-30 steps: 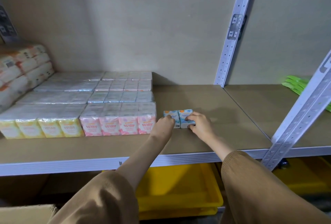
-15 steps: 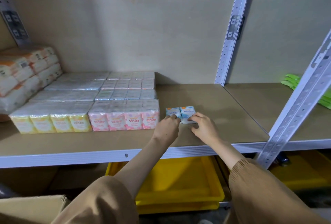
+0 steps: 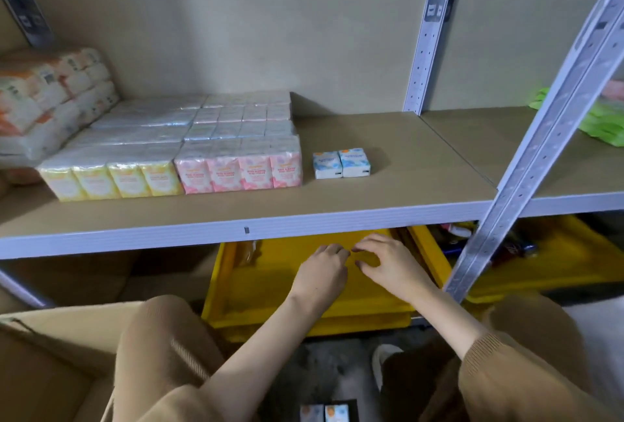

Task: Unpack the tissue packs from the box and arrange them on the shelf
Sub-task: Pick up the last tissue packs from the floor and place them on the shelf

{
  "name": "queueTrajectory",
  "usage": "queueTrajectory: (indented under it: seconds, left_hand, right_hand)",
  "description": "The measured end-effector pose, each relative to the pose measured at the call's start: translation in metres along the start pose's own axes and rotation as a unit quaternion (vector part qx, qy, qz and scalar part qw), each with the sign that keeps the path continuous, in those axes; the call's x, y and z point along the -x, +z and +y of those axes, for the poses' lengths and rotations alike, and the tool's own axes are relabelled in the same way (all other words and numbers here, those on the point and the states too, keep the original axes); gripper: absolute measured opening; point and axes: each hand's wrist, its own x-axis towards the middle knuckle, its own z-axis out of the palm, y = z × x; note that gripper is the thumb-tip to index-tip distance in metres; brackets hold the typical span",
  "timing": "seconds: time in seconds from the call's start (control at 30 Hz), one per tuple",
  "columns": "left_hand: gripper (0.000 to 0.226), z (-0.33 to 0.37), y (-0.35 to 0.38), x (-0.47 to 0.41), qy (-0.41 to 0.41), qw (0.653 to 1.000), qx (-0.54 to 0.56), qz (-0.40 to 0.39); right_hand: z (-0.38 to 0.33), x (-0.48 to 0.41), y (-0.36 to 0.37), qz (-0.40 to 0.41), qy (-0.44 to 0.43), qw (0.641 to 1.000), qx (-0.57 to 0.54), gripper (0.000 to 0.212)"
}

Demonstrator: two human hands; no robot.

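Two blue tissue packs (image 3: 341, 164) stand side by side on the shelf (image 3: 388, 198), touching each other, just right of the pink tissue packs (image 3: 241, 170) and the yellow tissue packs (image 3: 111, 178). Both hands are empty, fingers loosely curled: left hand (image 3: 322, 269) and right hand (image 3: 388, 264) hover below the shelf edge, in front of the yellow bin (image 3: 256, 273). More blue packs (image 3: 324, 413) peek in at the bottom of the view, while the cardboard box (image 3: 50, 354) sits lower left. These look light, soft and plastic-wrapped, probably a touch slippery. Best pinched across the flat sides, without squashing.
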Motion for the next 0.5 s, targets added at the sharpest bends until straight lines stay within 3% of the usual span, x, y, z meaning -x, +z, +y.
queueTrajectory:
  seconds: [0.23, 0.33, 0.5]
  left_hand:
    - [0.036, -0.023, 0.081, 0.012, -0.13, 0.975, 0.02, -0.178]
    - [0.034, -0.039, 0.113, 0.017, -0.182, 0.953, 0.028, -0.242]
    - [0.029, -0.062, 0.17, 0.031, -0.277, 0.905, 0.114, -0.301]
  right_hand:
    - [0.034, 0.01, 0.075, -0.16, 0.13, 0.978, -0.024, 0.033]
    - [0.05, 0.014, 0.113, -0.217, 0.177, 0.959, -0.038, 0.018]
    - [0.077, 0.025, 0.18, -0.25, 0.282, 0.922, -0.085, 0.024]
